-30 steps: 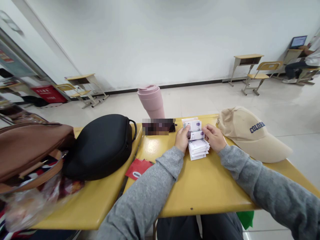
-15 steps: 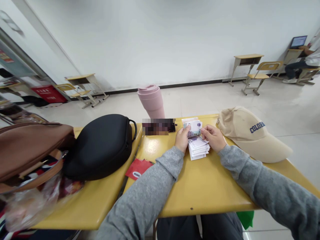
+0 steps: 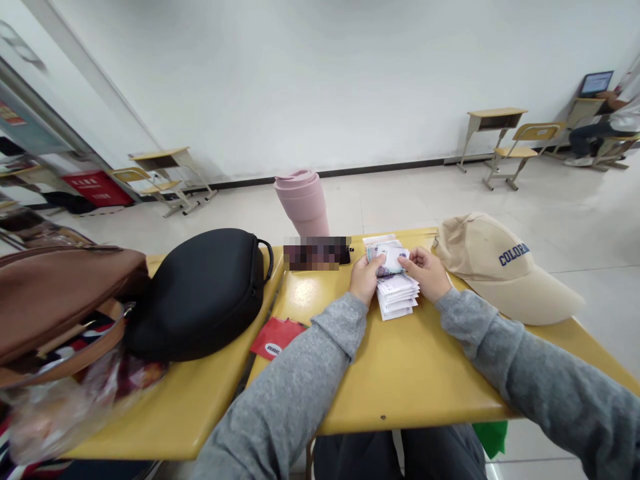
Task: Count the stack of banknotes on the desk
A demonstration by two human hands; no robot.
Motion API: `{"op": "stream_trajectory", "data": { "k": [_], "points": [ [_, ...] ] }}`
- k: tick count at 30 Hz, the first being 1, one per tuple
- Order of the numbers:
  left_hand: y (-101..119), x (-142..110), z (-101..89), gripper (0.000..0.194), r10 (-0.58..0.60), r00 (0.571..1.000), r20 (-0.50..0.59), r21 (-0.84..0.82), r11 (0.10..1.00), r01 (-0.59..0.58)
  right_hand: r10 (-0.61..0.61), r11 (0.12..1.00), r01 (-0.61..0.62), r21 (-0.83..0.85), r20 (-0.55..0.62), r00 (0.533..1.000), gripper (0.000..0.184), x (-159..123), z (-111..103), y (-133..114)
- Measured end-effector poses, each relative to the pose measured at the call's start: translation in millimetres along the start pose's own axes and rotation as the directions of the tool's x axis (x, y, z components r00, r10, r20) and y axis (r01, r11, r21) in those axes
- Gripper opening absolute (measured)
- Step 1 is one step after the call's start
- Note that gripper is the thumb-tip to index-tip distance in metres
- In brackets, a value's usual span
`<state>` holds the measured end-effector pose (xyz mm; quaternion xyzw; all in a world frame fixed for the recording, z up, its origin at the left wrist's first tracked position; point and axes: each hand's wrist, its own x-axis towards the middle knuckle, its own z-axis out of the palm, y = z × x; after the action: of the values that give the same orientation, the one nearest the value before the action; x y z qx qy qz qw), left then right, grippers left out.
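Observation:
Banknotes [image 3: 392, 261] are held between my two hands over the desk. My left hand [image 3: 365, 277] is closed round the left side of them, thumb on top. At their right edge my right hand [image 3: 427, 272] pinches a note between thumb and fingers. Directly below lies a loose pile of more banknotes [image 3: 397, 297] on the yellow desk [image 3: 400, 373]. Some pale notes [image 3: 379, 239] also show behind the held ones. Right of my right hand rests a beige cap [image 3: 500, 267] with blue lettering.
A pink tumbler [image 3: 301, 200] stands at the far edge behind a partly blurred phone [image 3: 344, 252]. A red pouch [image 3: 276, 338] lies near my left sleeve. Leftward are a black case [image 3: 200, 293], a brown bag [image 3: 65, 287] and a plastic bag [image 3: 60, 413]. A person [image 3: 607, 123] sits far right.
My right thumb has moved left onto the top of the held banknotes, and the top note has shifted. My left hand remains in nearly the same place.

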<state>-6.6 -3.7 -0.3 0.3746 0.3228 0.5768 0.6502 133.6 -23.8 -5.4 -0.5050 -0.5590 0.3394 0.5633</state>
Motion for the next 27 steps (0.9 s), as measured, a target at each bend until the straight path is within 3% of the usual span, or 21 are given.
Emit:
{"op": "stream_trajectory", "data": {
  "k": [15, 27],
  "points": [
    [-1.3, 2.0, -2.0, 0.037, 0.024, 1.000, -0.017, -0.007, 1.000, -0.024, -0.090, 0.992, 0.090, -0.083, 0.000, 0.996, 0.029, 0.5, -1.7, 0.6],
    [-0.5, 2.2, -1.9, 0.036, 0.049, 0.998, -0.036, 0.017, 0.999, -0.048, -0.044, 0.995, 0.043, 0.094, 0.008, 0.999, 0.026, -2.6, 0.5, -6.8]
  ]
}}
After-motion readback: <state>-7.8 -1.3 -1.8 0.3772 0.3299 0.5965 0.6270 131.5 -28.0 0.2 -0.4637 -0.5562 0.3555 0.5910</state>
